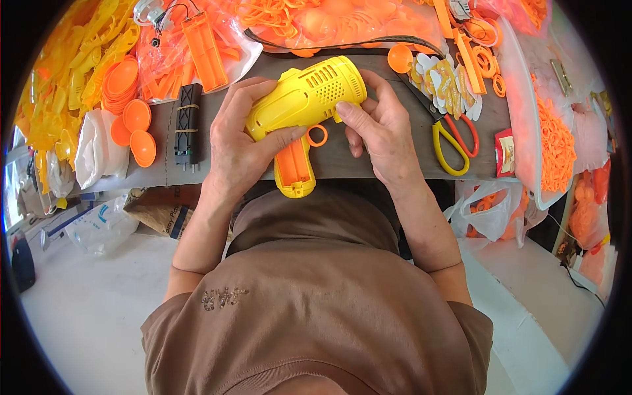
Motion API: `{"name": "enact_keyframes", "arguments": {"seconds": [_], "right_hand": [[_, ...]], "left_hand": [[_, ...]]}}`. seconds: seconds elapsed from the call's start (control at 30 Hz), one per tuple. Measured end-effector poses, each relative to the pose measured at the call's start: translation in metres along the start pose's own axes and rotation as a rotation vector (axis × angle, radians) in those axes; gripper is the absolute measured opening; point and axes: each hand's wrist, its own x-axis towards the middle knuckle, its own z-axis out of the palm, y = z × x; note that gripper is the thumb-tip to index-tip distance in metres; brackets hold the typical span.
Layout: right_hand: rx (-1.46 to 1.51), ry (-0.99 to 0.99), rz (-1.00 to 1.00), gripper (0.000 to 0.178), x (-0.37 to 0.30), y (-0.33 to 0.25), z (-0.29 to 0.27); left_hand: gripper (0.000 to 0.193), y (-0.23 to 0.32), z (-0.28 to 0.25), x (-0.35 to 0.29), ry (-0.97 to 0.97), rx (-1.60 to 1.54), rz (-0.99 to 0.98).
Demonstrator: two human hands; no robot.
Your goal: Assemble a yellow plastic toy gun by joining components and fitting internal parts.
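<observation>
Between my hands, just above the table's near edge, is a yellow plastic toy drill body (309,92) with slots and small round holes in its side. Its handle, with an orange inset (293,168), points toward me. My left hand (240,131) wraps around the rear of the body, thumb near the handle. With thumb and fingers, my right hand (380,125) grips the round front end. An orange ring (317,135) shows at the trigger place, in front of the handle.
Scissors (451,141) with yellow and red handles lie right, beside a pile of printed stickers (444,85). Left are orange round caps (137,116) and a black banded bar (188,128). Bags of orange parts (329,26) line the back. A bin (556,145) of orange rings stands right.
</observation>
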Motion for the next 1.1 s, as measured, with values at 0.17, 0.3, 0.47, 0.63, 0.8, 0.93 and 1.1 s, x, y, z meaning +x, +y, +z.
{"name": "enact_keyframes", "arguments": {"seconds": [0.17, 0.3, 0.47, 0.63, 0.8, 0.93, 1.1], "right_hand": [[0.016, 0.019, -0.063, 0.06, -0.014, -0.003, 0.006], [0.1, -0.009, -0.275, 0.073, -0.039, -0.013, 0.023], [-0.28, -0.21, -0.252, 0.086, -0.059, -0.033, 0.015], [-0.447, -0.303, -0.284, 0.092, -0.061, -0.037, 0.008], [-0.447, -0.56, -0.382, 0.082, -0.047, -0.046, -0.009], [-0.594, -0.5, -0.577, 0.075, -0.042, -0.035, -0.004], [-0.565, -0.401, -0.782, 0.066, -0.036, -0.021, 0.002]], "left_hand": [[0.072, 0.005, -0.01, 0.006, -0.097, -0.277, -0.268], [0.084, 0.004, -0.025, 0.022, -0.423, -0.589, -0.358], [0.087, -0.001, -0.024, 0.007, -0.668, -0.712, -0.319], [0.081, 0.004, -0.024, -0.015, -0.575, -0.708, -0.315], [0.083, 0.008, -0.033, -0.025, -0.557, -0.695, -0.368], [0.083, 0.006, -0.031, -0.031, -0.538, -0.657, -0.27], [0.084, 0.009, -0.033, -0.034, -0.525, -0.674, -0.265]]}}
